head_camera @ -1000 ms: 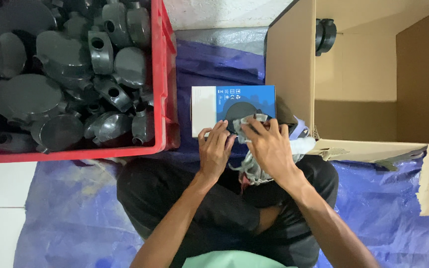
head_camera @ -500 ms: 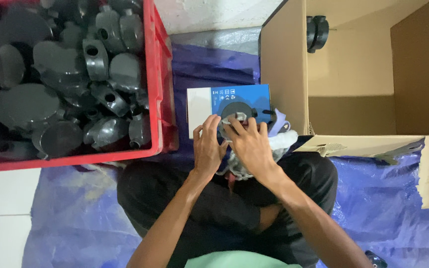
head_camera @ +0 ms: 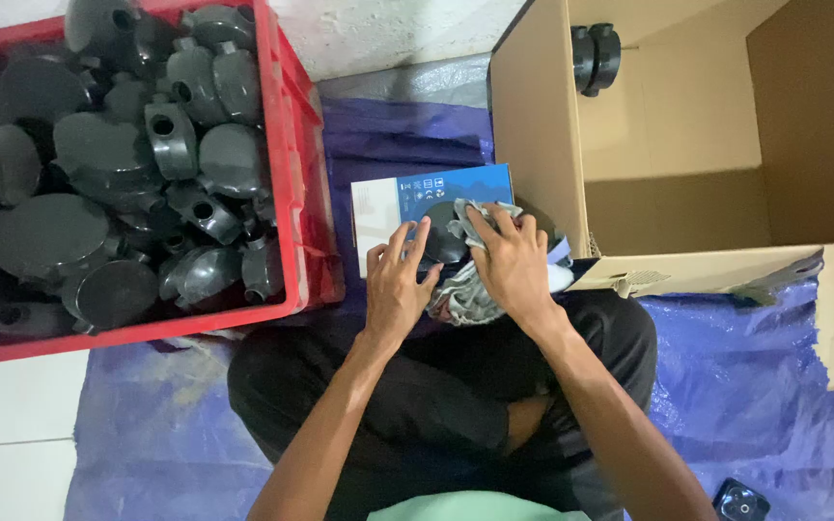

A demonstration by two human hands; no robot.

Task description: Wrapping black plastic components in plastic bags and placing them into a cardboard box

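Your left hand (head_camera: 396,287) cups the round dark grey plastic part (head_camera: 444,234) from its left side | your right hand (head_camera: 512,265) presses a crumpled grey cloth (head_camera: 465,289) on top (both touching it) | part sits over your lap, just before the blue-and-white box (head_camera: 407,198).

From my remote view: red plastic crate (head_camera: 306,193) at left, piled with dark grey plastic housings (head_camera: 147,174). Open brown cardboard carton (head_camera: 542,145) at right, two more dark housings (head_camera: 595,58) inside against its far wall. Between them, a blue-and-white flat box (head_camera: 393,198) lies on the blue plastic tarp (head_camera: 755,386) covering the floor. Small dark phone (head_camera: 740,502) at near right.
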